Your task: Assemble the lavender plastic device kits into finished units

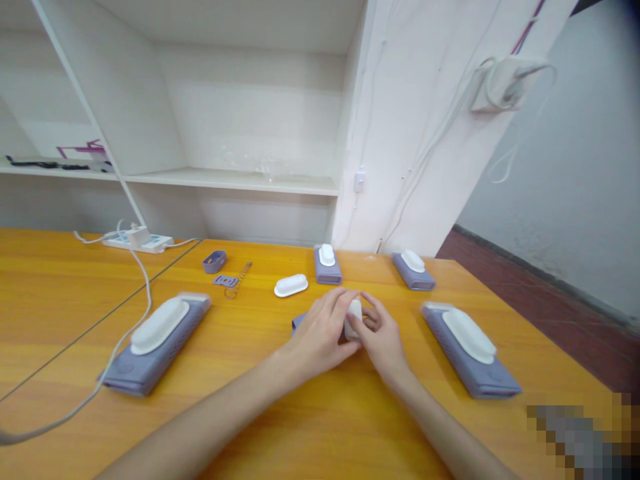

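Near the middle of the table both my hands meet around a purple-grey casing [299, 323] whose left end shows past my fingers. My left hand [324, 327] wraps over this casing from above and hides most of it. From the right, my right hand [383, 337] grips a small white part [354, 313] at the casing's other end, thumb on its face and fingers curled behind. How the two pieces join is hidden. Just beyond my hands lies a loose white oval cover [291, 286].
Purple-grey units with white covers lie at left [155, 343], right [470, 350] and back [328, 265]. Another unit [413, 270] sits back right. A small purple cup [215, 262], a flat bracket [226, 281] and a coil spring [240, 280] lie back left. A white cable [143, 313] crosses the left side.
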The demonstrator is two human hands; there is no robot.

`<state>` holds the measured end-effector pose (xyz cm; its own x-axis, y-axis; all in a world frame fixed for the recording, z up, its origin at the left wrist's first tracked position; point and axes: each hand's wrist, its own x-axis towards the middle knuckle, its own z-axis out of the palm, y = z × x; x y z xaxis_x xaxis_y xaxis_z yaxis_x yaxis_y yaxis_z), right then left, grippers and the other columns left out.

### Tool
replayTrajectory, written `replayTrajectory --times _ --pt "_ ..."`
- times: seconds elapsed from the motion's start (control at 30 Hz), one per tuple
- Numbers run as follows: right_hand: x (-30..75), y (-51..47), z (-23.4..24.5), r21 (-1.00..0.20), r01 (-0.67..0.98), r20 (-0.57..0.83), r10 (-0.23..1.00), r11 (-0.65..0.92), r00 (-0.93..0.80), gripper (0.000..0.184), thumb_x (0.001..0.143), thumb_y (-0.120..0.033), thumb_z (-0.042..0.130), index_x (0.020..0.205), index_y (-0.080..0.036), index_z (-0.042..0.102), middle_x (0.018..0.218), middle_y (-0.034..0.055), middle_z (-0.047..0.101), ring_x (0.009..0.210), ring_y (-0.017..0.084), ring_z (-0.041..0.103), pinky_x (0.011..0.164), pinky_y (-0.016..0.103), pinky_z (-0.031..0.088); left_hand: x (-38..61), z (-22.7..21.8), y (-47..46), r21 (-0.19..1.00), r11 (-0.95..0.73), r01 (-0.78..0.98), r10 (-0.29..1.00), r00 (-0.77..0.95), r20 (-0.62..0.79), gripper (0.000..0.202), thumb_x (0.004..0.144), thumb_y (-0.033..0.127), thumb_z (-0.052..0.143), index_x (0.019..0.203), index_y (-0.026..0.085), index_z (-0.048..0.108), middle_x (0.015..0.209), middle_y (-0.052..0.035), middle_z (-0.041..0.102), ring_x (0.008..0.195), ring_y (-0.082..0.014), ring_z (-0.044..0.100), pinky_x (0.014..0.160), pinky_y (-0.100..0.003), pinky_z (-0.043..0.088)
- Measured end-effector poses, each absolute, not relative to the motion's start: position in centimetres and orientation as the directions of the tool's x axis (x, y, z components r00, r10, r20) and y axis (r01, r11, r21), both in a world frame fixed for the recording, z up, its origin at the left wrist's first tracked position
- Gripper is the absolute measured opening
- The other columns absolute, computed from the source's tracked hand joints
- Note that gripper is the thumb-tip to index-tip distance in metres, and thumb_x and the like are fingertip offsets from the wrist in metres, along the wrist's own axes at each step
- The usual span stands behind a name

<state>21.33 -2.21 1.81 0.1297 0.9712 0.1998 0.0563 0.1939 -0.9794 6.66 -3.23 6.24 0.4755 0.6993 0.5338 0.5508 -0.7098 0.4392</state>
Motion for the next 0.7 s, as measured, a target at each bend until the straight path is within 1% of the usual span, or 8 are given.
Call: replayTrajectory --times 0.13,0.27,0.33,0.43,0.5,0.57,0.63,0.7 --pt "22.7 -1.7 2.4 -0.917 -0.393 -0.079 0.997 -0.070 0.008 0.043 0.080 -0.050 0.046 0.109 -0.018 0.051 0.095 0.0095 0.067 0.060 0.016 0.060 0.049 0.027 0.046 5.0 5.2 -3.5 0.401 -0.610 0.684 0.781 0.432 0.451 0.064 0.071 0.040 0.064 0.125 0.025 0.034 0.120 -0.0091 0.047 0.110 -0.0275 0.046 0.091 -0.044 0.040" --pt "23.8 -1.3 2.8 -0.869 -0.479 -0.134 0.991 -0.122 -0.009 0.035 0.081 -0.049 0.044 0.096 -0.019 0.054 0.086 0.0076 0.067 0.044 0.010 0.048 0.036 0.021 0.032 2.8 3.6 -3.8 0.332 -0.558 0.761 0.817 0.433 0.381 0.056 0.076 0.043 0.057 0.125 0.024 0.036 0.117 -0.0099 0.050 0.106 -0.0276 0.048 0.088 -0.043 0.041" --pt "24.2 -1.1 2.8 -0.928 -0.368 -0.099 0.992 -0.063 0.080 0.034 0.080 -0.050 0.047 0.093 -0.019 0.054 0.077 0.0048 0.065 0.042 0.009 0.043 0.034 0.019 0.026 2.1 2.8 -3.9 0.310 -0.551 0.775 0.819 0.433 0.376 0.055 0.078 0.044 0.054 0.125 0.023 0.036 0.116 -0.0105 0.051 0.105 -0.0275 0.048 0.088 -0.043 0.041" --pt "24.7 -0.9 2.6 -0.994 0.029 0.105 0.960 0.101 0.261 0.037 0.079 -0.052 0.049 0.092 -0.018 0.057 0.071 0.0024 0.061 0.048 0.012 0.047 0.037 0.020 0.029 1.5 2.0 -3.7 0.296 -0.559 0.775 0.811 0.435 0.392 0.056 0.077 0.046 0.054 0.125 0.022 0.037 0.118 -0.0115 0.050 0.106 -0.0277 0.048 0.089 -0.042 0.040" --pt "25.1 -0.8 2.4 -0.925 0.330 0.292 0.912 0.191 0.289 0.038 0.080 -0.052 0.047 0.091 -0.017 0.059 0.072 0.0032 0.062 0.058 0.016 0.053 0.047 0.023 0.037 1.3 1.7 -3.5 0.292 -0.573 0.766 0.800 0.447 0.400 0.057 0.077 0.046 0.054 0.125 0.021 0.037 0.119 -0.0116 0.049 0.107 -0.0274 0.047 0.089 -0.041 0.040" --pt "25.4 -0.7 2.1 -0.837 0.505 0.385 0.883 0.211 0.269 0.037 0.082 -0.051 0.046 0.091 -0.017 0.060 0.073 0.0041 0.062 0.066 0.019 0.056 0.056 0.026 0.039 1.1 1.6 -3.4 0.292 -0.585 0.757 0.793 0.457 0.404 0.056 0.077 0.046 0.054 0.125 0.021 0.038 0.119 -0.0113 0.049 0.107 -0.0272 0.047 0.090 -0.042 0.040" --pt "25.6 -0.6 1.7 -0.827 0.528 0.384 0.881 0.194 0.278 0.036 0.080 -0.051 0.048 0.090 -0.018 0.059 0.073 0.0043 0.063 0.068 0.019 0.056 0.056 0.026 0.039 1.0 1.7 -3.3 0.295 -0.587 0.754 0.791 0.456 0.409 0.056 0.077 0.046 0.054 0.125 0.021 0.038 0.120 -0.0110 0.048 0.107 -0.0270 0.047 0.090 -0.042 0.040" --pt "25.7 -0.4 1.5 -0.910 0.377 0.302 0.900 0.173 0.314 0.034 0.077 -0.052 0.051 0.083 -0.019 0.058 0.069 0.0032 0.061 0.059 0.016 0.053 0.048 0.023 0.035 0.9 1.7 -3.3 0.296 -0.587 0.754 0.790 0.453 0.413 0.055 0.077 0.045 0.054 0.124 0.021 0.038 0.120 -0.0108 0.049 0.107 -0.0268 0.047 0.089 -0.042 0.041"
